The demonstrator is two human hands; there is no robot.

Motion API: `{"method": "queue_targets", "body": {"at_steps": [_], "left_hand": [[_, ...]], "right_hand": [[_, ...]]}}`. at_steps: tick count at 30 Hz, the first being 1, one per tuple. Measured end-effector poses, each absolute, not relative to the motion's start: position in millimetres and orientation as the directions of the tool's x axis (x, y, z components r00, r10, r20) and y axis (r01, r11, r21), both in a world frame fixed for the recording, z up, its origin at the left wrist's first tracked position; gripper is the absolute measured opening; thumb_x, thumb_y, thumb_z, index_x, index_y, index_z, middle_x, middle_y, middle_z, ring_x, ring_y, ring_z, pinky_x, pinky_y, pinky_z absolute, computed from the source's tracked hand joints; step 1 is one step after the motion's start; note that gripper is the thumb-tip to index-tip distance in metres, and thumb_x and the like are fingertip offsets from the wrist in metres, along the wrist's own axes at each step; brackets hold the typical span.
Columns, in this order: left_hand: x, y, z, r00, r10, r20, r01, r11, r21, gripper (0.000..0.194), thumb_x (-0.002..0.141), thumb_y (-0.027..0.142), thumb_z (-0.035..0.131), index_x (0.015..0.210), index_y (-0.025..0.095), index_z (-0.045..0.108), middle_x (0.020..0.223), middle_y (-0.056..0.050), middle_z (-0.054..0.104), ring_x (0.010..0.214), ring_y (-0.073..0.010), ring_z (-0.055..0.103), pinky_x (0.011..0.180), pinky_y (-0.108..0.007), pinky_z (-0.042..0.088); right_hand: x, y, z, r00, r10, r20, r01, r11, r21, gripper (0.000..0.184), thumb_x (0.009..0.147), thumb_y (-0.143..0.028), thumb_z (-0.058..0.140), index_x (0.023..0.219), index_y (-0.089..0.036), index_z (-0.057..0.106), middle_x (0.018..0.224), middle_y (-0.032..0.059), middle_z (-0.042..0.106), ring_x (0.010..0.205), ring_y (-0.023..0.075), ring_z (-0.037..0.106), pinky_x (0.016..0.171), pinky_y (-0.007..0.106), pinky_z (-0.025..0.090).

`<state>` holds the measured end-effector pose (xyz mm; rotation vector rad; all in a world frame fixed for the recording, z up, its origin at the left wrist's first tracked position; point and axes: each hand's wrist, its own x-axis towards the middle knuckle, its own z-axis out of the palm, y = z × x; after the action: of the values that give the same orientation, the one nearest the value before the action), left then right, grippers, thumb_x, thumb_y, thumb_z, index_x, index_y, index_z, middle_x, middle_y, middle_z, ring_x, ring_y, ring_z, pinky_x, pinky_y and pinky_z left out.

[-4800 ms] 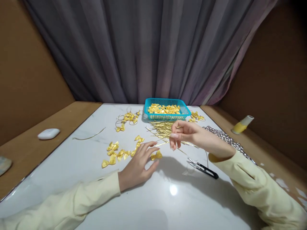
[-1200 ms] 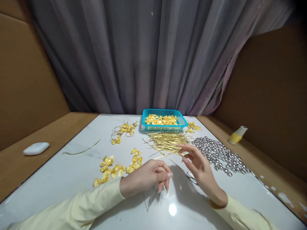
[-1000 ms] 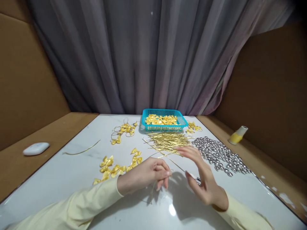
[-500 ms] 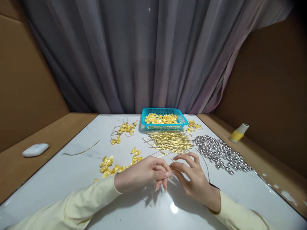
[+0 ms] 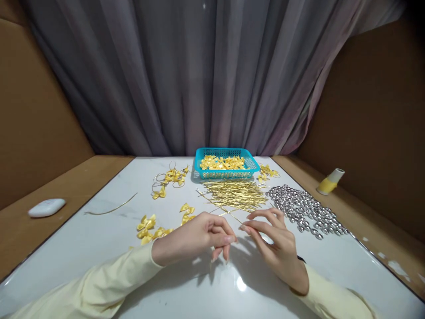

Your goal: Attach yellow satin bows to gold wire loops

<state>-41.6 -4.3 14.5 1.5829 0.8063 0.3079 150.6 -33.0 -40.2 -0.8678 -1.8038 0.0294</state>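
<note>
Just in front of the gold cords, my left hand (image 5: 207, 237) is closed in a pinch, thumb against forefinger. A thin strand of gold cord seems to hang faintly below its fingers. A short way to the right, my right hand (image 5: 274, 243) has thumb and forefinger pressed together; whatever lies between those tips is too small to make out. A gap separates the two hands. Several yellow satin bows (image 5: 146, 223) lie beside my left forearm. Beyond my fingers spreads a heap of gold cords (image 5: 237, 194), with a few stray ends reaching toward my right fingertips.
A turquoise basket (image 5: 198, 165) of yellow bows stands at the back. Silver oval beads (image 5: 299, 206) are spread at right. Bows on cord loops (image 5: 174, 177) lie back left, more bows (image 5: 267, 171) back right. A lone cord (image 5: 113, 210), white case (image 5: 46, 207) and yellow-white cone (image 5: 331, 181) flank them.
My right hand has moved slightly right and away from my left hand, so their fingertips are apart. The curved cord seen beside my right hand earlier no longer shows there.
</note>
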Motion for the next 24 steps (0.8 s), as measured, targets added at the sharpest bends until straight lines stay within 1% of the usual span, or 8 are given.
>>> {"method": "queue_targets", "body": {"at_steps": [4,6,8,11,15,18,21,24], "left_hand": [[-40.7,-4.9,17.4,0.698,0.684,-0.212,0.304,-0.016,0.953,0.021,0.081,0.034,0.052,0.083,0.014,0.06,0.067,-0.002,0.064,0.047,-0.0064,0.047,0.053,-0.02,0.037],[-39.2,-5.8,18.7,0.68,0.702,-0.214,0.306,-0.007,0.952,0.021,0.082,0.033,0.052,0.083,0.013,0.06,0.068,-0.003,0.065,0.048,-0.0063,0.047,0.055,-0.022,0.038],[-37.7,-6.9,19.8,0.659,0.721,-0.214,0.307,0.002,0.952,0.02,0.082,0.031,0.051,0.081,0.013,0.059,0.069,-0.003,0.065,0.048,-0.0063,0.047,0.057,-0.022,0.039],[-36.1,-8.1,20.2,0.656,0.726,-0.207,0.29,0.011,0.957,0.018,0.082,0.029,0.051,0.078,0.013,0.058,0.07,-0.003,0.065,0.051,-0.0071,0.049,0.058,-0.023,0.04],[-35.2,-8.6,18.3,0.663,0.719,-0.208,0.264,0.036,0.964,0.018,0.081,0.03,0.052,0.078,0.013,0.059,0.071,-0.003,0.066,0.052,-0.008,0.05,0.06,-0.024,0.041],[-34.2,-8.3,15.6,0.648,0.734,-0.204,0.247,0.05,0.968,0.018,0.08,0.03,0.053,0.078,0.014,0.061,0.073,-0.004,0.067,0.055,-0.0096,0.054,0.064,-0.026,0.043],[-32.6,-6.8,12.4,0.633,0.747,-0.202,0.201,0.093,0.975,0.018,0.079,0.028,0.054,0.078,0.012,0.063,0.078,-0.005,0.067,0.061,-0.0112,0.057,0.067,-0.026,0.044],[-31.7,-3.6,8.6,0.615,0.76,-0.212,0.097,0.194,0.976,0.016,0.079,0.024,0.055,0.079,0.01,0.064,0.081,-0.007,0.066,0.066,-0.0116,0.058,0.071,-0.026,0.044]], "right_hand": [[157.6,-30.8,-41.8,-0.178,0.81,0.559,0.294,0.586,-0.755,0.018,0.084,-0.021,0.05,0.071,-0.018,0.062,0.069,0.0036,0.062,0.073,0.018,0.055,0.072,0.034,0.037],[160.7,-29.2,-43.3,-0.257,0.857,0.447,0.159,0.494,-0.855,0.025,0.086,-0.027,0.047,0.068,-0.017,0.063,0.068,0.0045,0.062,0.072,0.0179,0.055,0.07,0.033,0.039],[162.2,-28.8,-43.7,-0.333,0.856,0.395,0.089,0.446,-0.891,0.03,0.086,-0.03,0.046,0.067,-0.016,0.064,0.065,0.0045,0.061,0.07,0.0173,0.054,0.069,0.032,0.04],[161.0,-31.0,-40.9,-0.413,0.84,0.353,0.131,0.438,-0.889,0.031,0.087,-0.033,0.046,0.069,-0.016,0.066,0.066,0.0046,0.061,0.069,0.0166,0.054,0.071,0.032,0.04],[156.8,-33.7,-36.2,-0.44,0.847,0.297,0.23,0.426,-0.875,0.025,0.086,-0.032,0.048,0.088,-0.018,0.068,0.078,0.0056,0.065,0.075,0.0166,0.055,0.071,0.032,0.041],[154.4,-33.8,-37.2,-0.424,0.863,0.276,0.216,0.392,-0.894,0.025,0.086,-0.032,0.049,0.099,-0.02,0.067,0.084,0.0052,0.066,0.078,0.0164,0.057,0.073,0.032,0.043],[153.5,-32.9,-40.7,-0.372,0.905,0.205,0.14,0.273,-0.952,0.027,0.086,-0.033,0.048,0.103,-0.022,0.066,0.092,0.0051,0.067,0.089,0.0179,0.059,0.082,0.034,0.043],[152.8,-30.7,-44.7,-0.378,0.92,0.1,0.028,0.12,-0.992,0.024,0.085,-0.028,0.05,0.102,-0.022,0.066,0.106,0.0049,0.065,0.104,0.0196,0.055,0.094,0.038,0.038]]}}
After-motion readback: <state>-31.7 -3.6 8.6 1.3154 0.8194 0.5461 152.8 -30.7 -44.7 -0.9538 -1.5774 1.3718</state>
